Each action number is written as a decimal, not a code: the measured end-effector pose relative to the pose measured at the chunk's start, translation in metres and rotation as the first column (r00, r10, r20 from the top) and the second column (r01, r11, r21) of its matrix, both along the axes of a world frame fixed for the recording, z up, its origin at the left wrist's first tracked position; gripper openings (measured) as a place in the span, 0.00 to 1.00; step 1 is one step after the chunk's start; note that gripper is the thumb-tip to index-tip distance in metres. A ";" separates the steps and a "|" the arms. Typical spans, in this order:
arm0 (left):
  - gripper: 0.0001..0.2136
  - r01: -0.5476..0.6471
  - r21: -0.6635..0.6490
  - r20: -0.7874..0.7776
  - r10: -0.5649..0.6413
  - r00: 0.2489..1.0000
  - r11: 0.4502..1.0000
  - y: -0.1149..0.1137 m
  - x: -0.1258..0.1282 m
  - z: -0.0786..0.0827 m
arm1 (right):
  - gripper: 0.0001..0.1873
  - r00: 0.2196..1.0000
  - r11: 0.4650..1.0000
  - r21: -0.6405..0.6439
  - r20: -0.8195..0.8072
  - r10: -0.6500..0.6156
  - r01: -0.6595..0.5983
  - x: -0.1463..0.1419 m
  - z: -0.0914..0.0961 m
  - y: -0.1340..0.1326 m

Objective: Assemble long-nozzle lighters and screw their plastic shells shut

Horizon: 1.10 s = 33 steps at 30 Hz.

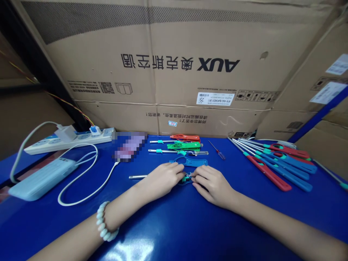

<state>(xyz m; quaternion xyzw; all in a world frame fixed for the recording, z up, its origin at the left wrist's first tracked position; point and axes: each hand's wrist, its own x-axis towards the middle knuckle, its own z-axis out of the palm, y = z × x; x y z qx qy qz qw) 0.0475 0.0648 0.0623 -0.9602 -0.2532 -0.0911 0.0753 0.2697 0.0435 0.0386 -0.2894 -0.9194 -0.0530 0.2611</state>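
Observation:
A long-nozzle lighter lies open in the middle of the table, its metal tube (137, 177) sticking out to the left. My left hand (163, 181) is closed on the lighter's body, fingers pinched by the green inner part (186, 178). From the other side, my right hand (214, 185) pinches the right end of the body near thin wires. The fingers hide most of it. Just beyond them is a loose blue handle shell (194, 161). Farther back lie a green lighter (187, 145) and a red lighter (187, 138), both taken apart, with metal tubes beside them.
A small screwdriver (217, 150) lies behind my right hand. Several whole red and blue lighters (272, 168) are piled at the right. To the left are a power bank (43, 177), a white cable (99, 198), a blurred-out phone (130, 146) and a power strip (81, 139). Cardboard (174, 83) walls the back.

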 end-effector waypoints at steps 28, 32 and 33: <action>0.08 -0.071 -0.239 0.055 0.086 0.995 0.969 0.011 -0.015 0.018 | 0.16 0.982 0.997 0.033 0.171 -0.077 0.073 -0.006 0.003 -0.002; 0.06 -0.027 -0.318 0.089 0.059 0.994 0.948 0.015 -0.021 0.022 | 0.15 0.985 0.997 0.052 0.157 -0.072 0.064 -0.005 0.000 -0.002; 0.06 -0.028 -0.332 0.103 0.066 0.992 0.943 0.016 -0.023 0.023 | 0.15 0.985 0.996 0.061 0.157 -0.072 0.063 -0.005 -0.001 -0.002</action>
